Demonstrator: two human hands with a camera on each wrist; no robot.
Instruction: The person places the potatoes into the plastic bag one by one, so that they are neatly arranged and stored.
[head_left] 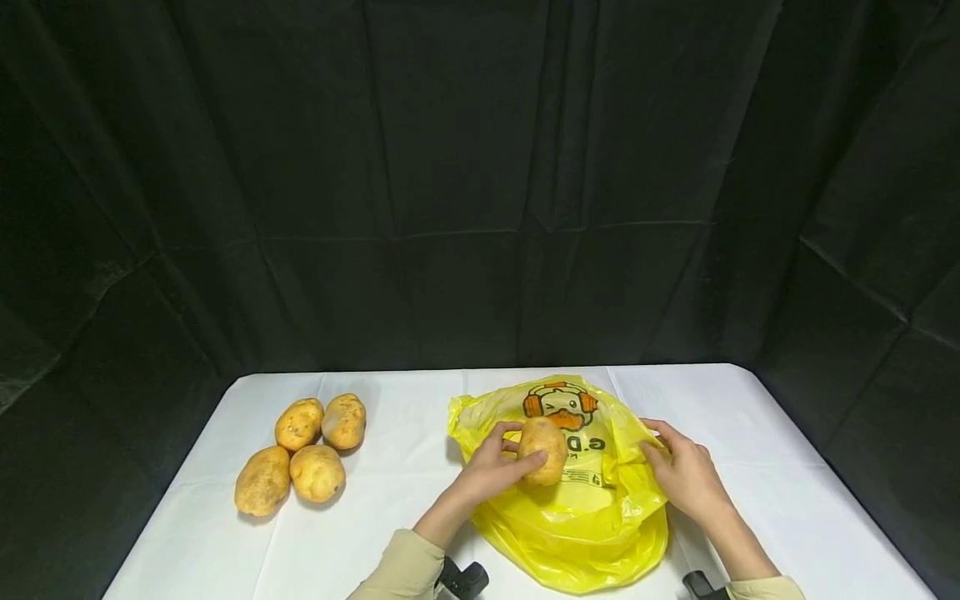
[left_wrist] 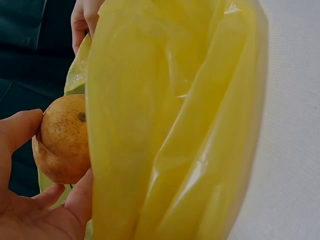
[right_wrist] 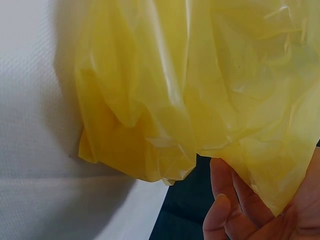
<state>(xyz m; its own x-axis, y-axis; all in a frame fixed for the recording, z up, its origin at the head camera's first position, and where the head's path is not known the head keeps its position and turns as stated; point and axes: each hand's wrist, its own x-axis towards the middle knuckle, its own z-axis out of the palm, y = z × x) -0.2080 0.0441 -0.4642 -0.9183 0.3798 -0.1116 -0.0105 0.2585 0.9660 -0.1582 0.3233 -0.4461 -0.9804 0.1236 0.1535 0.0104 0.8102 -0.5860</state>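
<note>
A yellow plastic bag (head_left: 570, 533) with a cartoon duck print lies with its mouth spread wide on the white table. Over that mouth my left hand (head_left: 491, 468) holds a potato (head_left: 543, 451) between thumb and fingers. The left wrist view shows the same potato (left_wrist: 64, 137) partly hidden behind the bag's side (left_wrist: 170, 120). On the right, my right hand (head_left: 684, 473) pinches the bag's rim. Up close in the right wrist view, the plastic (right_wrist: 265, 165) runs down into the fingers of that hand (right_wrist: 250, 210). The bag's bottom is hidden from view.
Several potatoes sit in a group at the left of the table, one of them a large potato (head_left: 262, 481) nearest the front. Black cloth (head_left: 450, 292) hangs behind the white tabletop (head_left: 397, 483) and along both sides.
</note>
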